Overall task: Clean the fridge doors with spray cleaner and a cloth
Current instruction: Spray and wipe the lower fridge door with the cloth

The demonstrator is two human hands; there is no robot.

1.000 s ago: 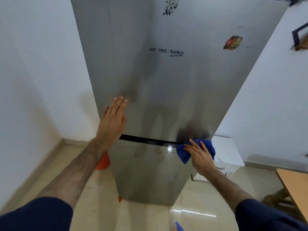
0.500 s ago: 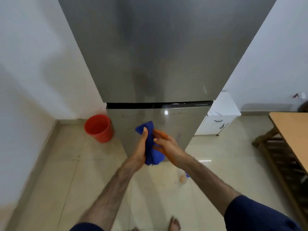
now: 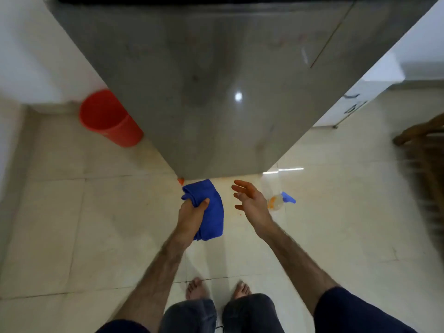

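head view, steeply downward, near fridge door (image 3: 216, 92)

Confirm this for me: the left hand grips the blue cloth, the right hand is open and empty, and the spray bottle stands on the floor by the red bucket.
Not quite. The head view shows the spray bottle on the floor just beyond the right hand, far from the red bucket, which sits at the fridge's other side. The rest holds: the left hand grips the blue cloth, and the right hand is open and empty.

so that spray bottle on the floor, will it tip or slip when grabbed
The spray bottle looks clear and nearly empty, so probably light and easily knocked over. It stands on glossy tile, so a nudge might slide it. The open right hand could likely grip it.
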